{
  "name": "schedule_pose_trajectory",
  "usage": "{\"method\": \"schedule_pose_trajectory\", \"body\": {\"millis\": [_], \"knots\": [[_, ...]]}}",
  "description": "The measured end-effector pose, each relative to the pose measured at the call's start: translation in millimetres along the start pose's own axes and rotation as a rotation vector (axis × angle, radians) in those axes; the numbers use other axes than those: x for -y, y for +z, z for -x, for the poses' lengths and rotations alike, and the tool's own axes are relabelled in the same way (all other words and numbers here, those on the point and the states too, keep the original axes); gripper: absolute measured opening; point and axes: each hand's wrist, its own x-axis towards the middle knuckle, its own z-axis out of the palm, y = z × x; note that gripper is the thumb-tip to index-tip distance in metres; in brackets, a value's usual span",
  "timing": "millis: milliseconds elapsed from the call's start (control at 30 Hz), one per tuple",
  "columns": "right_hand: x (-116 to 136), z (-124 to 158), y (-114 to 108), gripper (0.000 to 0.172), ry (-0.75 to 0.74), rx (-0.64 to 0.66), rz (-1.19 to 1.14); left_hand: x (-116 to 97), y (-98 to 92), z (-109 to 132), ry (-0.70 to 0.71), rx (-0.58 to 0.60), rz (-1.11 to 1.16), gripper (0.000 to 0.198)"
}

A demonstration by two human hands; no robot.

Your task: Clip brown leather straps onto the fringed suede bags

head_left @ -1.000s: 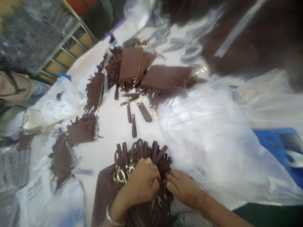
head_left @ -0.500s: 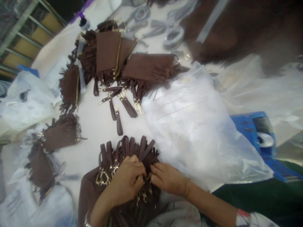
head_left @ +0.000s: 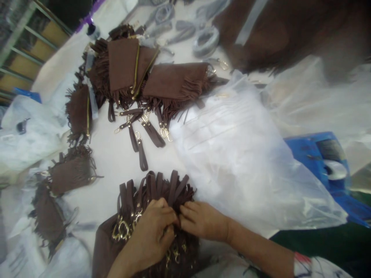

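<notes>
Left hand (head_left: 153, 231) and right hand (head_left: 204, 222) close together, fingers curled, cannot tell whether either grip is closed on anything, brown straps (head_left: 159, 184) bunched just beyond them, plastic bag (head_left: 237, 162) alongside

Strap loops (head_left: 159, 184) — dark brown, gold clasps (head_left: 123, 230) | bunched, far ends fanned | over brown material (head_left: 103, 247)

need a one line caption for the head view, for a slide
Left hand and right hand close together among brown straps with gold clasps, fringed pouches lying beyond.
</notes>
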Motion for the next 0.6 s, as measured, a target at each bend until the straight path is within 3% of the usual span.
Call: {"method": "schedule_pose_trajectory", "body": {"millis": [167, 300, 500, 600], "knots": [[3, 3, -14, 0.013, 0.111, 0.110, 0.023, 4, -0.1, 6, -0.017, -0.063, 0.088, 0.016], [17, 3, -43, 0.010, 0.324, 0.298, -0.083, 8, 0.4, 14, -0.050, -0.231, 0.220, 0.016], [40, -13, -66, 0.014, 0.761, 0.322, -0.744, 14, -3.5, 25, -0.063, -0.507, 0.502, 0.024], [43, -30, -65, 0.031, 0.893, 0.324, -1.004, 13, -6.5, 29, -0.001, -0.663, 0.612, 0.027]]}}
